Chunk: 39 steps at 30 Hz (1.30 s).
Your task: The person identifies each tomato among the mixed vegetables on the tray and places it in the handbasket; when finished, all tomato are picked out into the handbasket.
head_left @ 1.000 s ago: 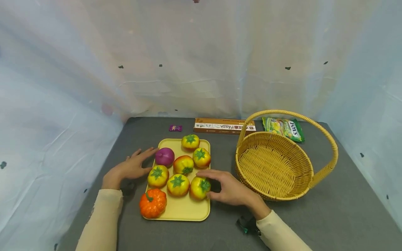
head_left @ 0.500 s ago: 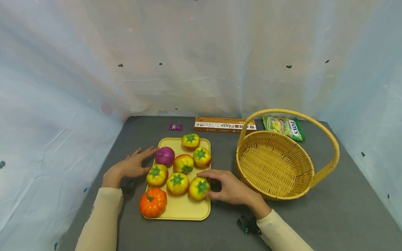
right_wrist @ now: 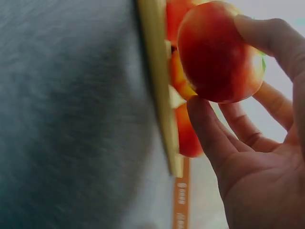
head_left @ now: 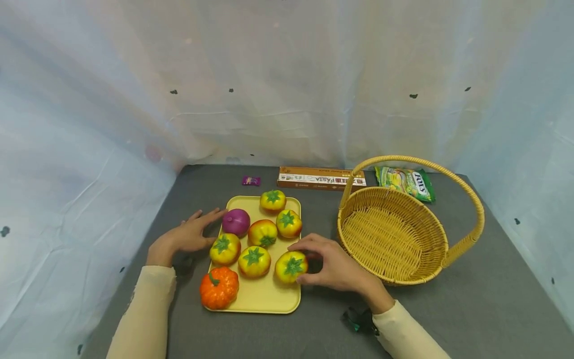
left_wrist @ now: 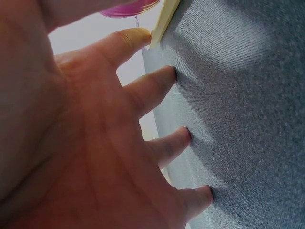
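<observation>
Grey cloth on the table (head_left: 327, 326), pale crinkled sheeting (head_left: 287, 94) behind, and over the right side of the flat yellow tray (head_left: 269, 297) the right hand (head_left: 334, 264) has 1 tomato (head_left: 289, 267) pinched between thumb and fingers, star-shaped green cap facing up. It's squat and roundish, so I can't really pick a long axis, with smooth, glossy yellow-to-red skin like the other 5 (head_left: 254, 269). Left hand (head_left: 190, 237) is loose, fingers spread, index tip at the tray's rim near a purple onion (head_left: 235, 222).

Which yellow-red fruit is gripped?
The yellow-red fruit toward the near right corner of the yellow tray: the right hand pinches it. The other five are ungripped.
</observation>
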{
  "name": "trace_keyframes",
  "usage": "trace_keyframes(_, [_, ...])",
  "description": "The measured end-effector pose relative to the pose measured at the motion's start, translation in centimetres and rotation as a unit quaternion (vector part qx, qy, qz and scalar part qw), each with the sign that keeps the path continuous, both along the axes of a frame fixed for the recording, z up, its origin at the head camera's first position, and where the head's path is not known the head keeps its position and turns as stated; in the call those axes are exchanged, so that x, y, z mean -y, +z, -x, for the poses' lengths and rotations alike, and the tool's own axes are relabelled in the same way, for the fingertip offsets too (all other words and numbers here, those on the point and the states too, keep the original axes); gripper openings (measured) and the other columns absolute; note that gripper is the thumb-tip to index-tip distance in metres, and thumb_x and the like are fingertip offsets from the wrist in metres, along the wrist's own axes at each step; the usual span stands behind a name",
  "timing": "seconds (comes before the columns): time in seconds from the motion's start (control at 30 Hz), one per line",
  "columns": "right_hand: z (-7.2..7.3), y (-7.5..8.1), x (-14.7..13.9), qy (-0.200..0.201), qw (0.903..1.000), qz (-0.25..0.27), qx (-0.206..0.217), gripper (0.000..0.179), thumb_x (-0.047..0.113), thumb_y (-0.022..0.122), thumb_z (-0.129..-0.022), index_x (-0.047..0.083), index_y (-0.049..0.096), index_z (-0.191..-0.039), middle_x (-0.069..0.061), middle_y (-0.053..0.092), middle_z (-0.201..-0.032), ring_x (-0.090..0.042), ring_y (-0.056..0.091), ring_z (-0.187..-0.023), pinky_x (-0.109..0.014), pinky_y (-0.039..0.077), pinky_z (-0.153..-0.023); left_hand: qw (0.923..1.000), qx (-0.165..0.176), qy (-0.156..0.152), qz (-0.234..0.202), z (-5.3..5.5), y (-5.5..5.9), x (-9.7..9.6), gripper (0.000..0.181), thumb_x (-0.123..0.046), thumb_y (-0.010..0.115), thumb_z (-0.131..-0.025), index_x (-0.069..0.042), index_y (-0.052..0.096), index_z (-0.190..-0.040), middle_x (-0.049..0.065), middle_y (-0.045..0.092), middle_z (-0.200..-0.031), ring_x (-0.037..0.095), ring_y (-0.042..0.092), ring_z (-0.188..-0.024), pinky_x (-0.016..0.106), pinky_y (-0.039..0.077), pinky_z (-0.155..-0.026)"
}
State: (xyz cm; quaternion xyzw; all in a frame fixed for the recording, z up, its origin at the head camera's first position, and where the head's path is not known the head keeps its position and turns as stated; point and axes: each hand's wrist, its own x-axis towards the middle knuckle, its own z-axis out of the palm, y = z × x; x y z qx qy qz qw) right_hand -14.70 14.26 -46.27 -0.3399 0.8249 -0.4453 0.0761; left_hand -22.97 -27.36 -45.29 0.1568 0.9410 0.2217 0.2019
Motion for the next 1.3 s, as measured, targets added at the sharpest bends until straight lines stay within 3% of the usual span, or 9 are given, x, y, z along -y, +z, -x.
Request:
trace_keyframes(0.13, [-1.0,2.0,-1.1,-0.013,0.9997,0.021,-0.008,0.06,0.024,0.094,-0.089,0.02,0.07,-0.145,0.002,0.065,-0.144,-0.016,0.068,-0.128,-0.038,0.065,-0.103,1.0,-0.001,-0.001,0.0,0.0,-0.1,0.0,0.085,-0.034,0.077,-0.1,-0.023,0.035,-0.173,0.026,0.021,-0.18,0.068,0.008,-0.161,0.094,0.005,-0.116])
trace_keyframes(0.3, [-2.7,4.7,-4.4,-0.028,0.9989,0.031,-0.022,0.059,0.021,0.092,-0.092,0.022,0.068,-0.146,0.001,0.068,-0.145,-0.013,0.068,-0.123,-0.031,0.064,-0.1,1.0,-0.004,-0.002,-0.001,0.0,-0.1,0.1,0.085,-0.034,0.077,-0.1,-0.023,0.035,-0.173,0.026,0.021,-0.18,0.068,0.009,-0.161,0.094,0.005,-0.116])
trace_keyframes(0.5, [-4.5,6.7,-10.2,-0.11,0.9925,0.035,-0.04,0.064,0.007,0.092,-0.089,0.02,0.068,-0.146,0.004,0.068,-0.145,-0.008,0.067,-0.126,-0.018,0.058,-0.105,1.0,-0.002,-0.001,-0.008,0.1,-0.1,0.1,0.086,-0.035,0.078,-0.099,-0.023,0.036,-0.173,0.026,0.021,-0.181,0.069,0.008,-0.16,0.095,0.004,-0.116])
trace_keyframes(0.7, [-5.4,7.3,-13.5,-0.181,0.9816,0.035,-0.052,0.066,-0.004,0.089,-0.088,0.013,0.066,-0.148,0.005,0.068,-0.143,-0.007,0.07,-0.119,-0.013,0.057,-0.101,1.0,0.0,-0.001,-0.005,0.1,-0.5,0.2,0.086,-0.035,0.077,-0.1,-0.023,0.034,-0.173,0.025,0.019,-0.181,0.069,0.007,-0.161,0.094,0.003,-0.116])
trace_keyframes(0.97, [-4.0,7.1,-13.5,-0.212,0.9746,0.025,-0.068,0.065,0.0,0.089,-0.089,0.019,0.068,-0.147,0.003,0.07,-0.141,-0.002,0.069,-0.121,-0.009,0.055,-0.1,1.0,0.006,0.003,-0.004,0.1,-0.4,0.3,0.087,-0.035,0.078,-0.1,-0.023,0.034,-0.173,0.026,0.019,-0.181,0.069,0.006,-0.16,0.094,0.002,-0.116])
trace_keyframes(1.3, [-0.5,6.2,-12.5,-0.244,0.9694,0.008,-0.028,0.056,0.017,0.089,-0.095,0.017,0.069,-0.147,-0.004,0.071,-0.142,0.005,0.069,-0.118,-0.008,0.055,-0.098,1.0,0.003,0.001,-0.007,0.1,-0.3,0.2,0.085,-0.035,0.077,-0.101,-0.023,0.034,-0.173,0.026,0.019,-0.181,0.069,0.007,-0.161,0.095,0.003,-0.115])
